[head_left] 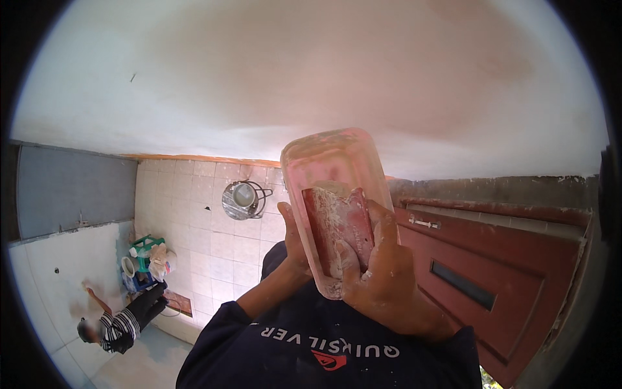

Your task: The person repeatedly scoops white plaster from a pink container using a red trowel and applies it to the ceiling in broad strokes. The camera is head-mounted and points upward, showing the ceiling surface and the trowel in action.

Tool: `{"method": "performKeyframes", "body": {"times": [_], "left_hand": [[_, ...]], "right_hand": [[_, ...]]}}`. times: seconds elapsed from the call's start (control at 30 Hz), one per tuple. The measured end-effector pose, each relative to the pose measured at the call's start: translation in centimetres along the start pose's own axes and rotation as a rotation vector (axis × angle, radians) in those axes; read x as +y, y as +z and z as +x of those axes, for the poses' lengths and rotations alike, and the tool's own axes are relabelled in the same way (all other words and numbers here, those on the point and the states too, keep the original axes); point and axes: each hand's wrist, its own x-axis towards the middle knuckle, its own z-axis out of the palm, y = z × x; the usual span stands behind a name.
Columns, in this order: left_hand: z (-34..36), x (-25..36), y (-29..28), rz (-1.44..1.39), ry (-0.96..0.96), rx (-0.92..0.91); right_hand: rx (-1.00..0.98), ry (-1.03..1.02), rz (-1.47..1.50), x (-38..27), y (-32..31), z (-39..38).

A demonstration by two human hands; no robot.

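Dusty, see-through plastic tub (334,155) is nearest, and the left hand (296,243) clasps its left side, thumb showing, the other fingers hidden behind. Over the tub's open mouth, the right hand (382,272) pinches a red scraper (343,227) between thumb and fingers. The tub looks light and slightly bendy, best steadied from underneath; the scraper seems thin, fairly stiff and perhaps slippery where white paste (332,220) coats it, so its cleaner right edge suits gripping.

soft, moderately bright light, black vignetted fisheye rim, bowed edges nearby
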Motion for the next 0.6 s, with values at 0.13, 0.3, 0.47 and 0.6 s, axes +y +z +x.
{"method": "performKeyframes", "body": {"times": [0.13,0.3,0.47,0.6], "left_hand": [[0.0,-0.13,0.06,0.022,0.002,0.018],[-0.22,-0.1,0.06,0.041,0.007,0.035],[-0.35,0.03,0.04,0.056,0.032,0.043],[-0.32,-0.07,0.2,0.063,0.031,0.046]], "right_hand": [[-0.007,-0.029,-0.008,-0.34,0.28,0.12],[-0.067,0.007,-0.005,0.12,0.28,-0.27],[-0.037,-0.028,0.026,0.26,-0.03,0.13],[-0.076,0.029,0.021,-0.36,-0.19,0.0]]}}
